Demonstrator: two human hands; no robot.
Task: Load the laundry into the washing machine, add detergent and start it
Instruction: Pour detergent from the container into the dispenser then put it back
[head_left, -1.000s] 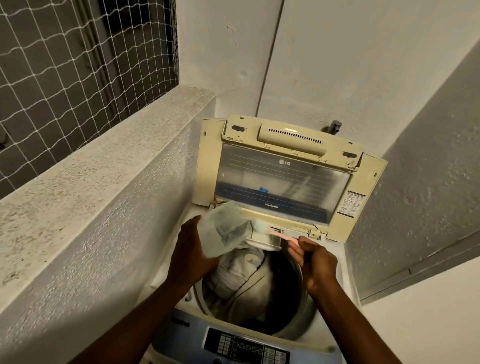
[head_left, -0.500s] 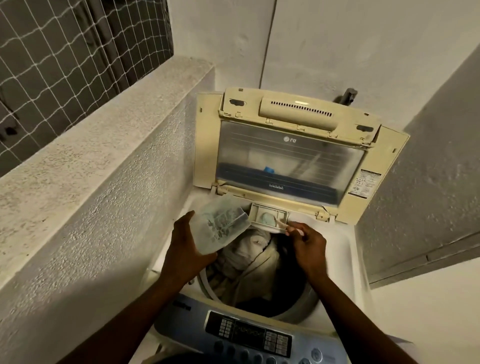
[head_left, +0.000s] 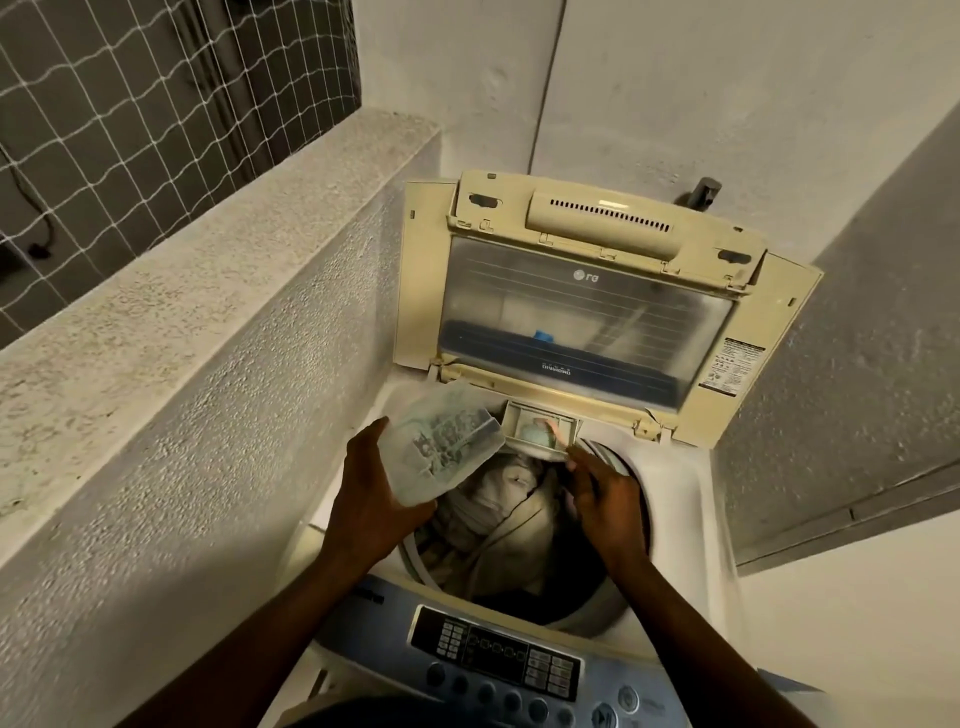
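Two steps of the job are looking settled or nearly so, and you are working on the detergent one. You are standing over the washer (head_left: 691, 525) with its lid (head_left: 587, 306) propped upright against the wall, and the laundry (head_left: 511, 512) is already lying in the drum, a pale heap filling its left side. At the back rim, just under the lid hinge, the detergent drawer (head_left: 540, 430) is standing open with a pale blue heap of what looks like powder inside. Your left hand (head_left: 371, 499) is clamped around a pouch (head_left: 444, 447), holding it tilted just left of the drawer. Your right hand (head_left: 605, 491) is reaching to the drawer's front edge with a thin pink stick, probably a scoop handle, lying across the powder; whether the fingers are pinching it or only touching the drawer, you cannot tell from this view.

Next, you are likely needing to clear the scoop, push the drawer shut squarely, set the pouch aside, lower the lid and go to the panel (head_left: 498, 654) nearest you.

Against the earlier frames, your right hand is sitting closer to the drawer and lower over the drum, the pouch is staying at much the same tilt beside it, and your head is tipping further down, so more of the panel is showing.
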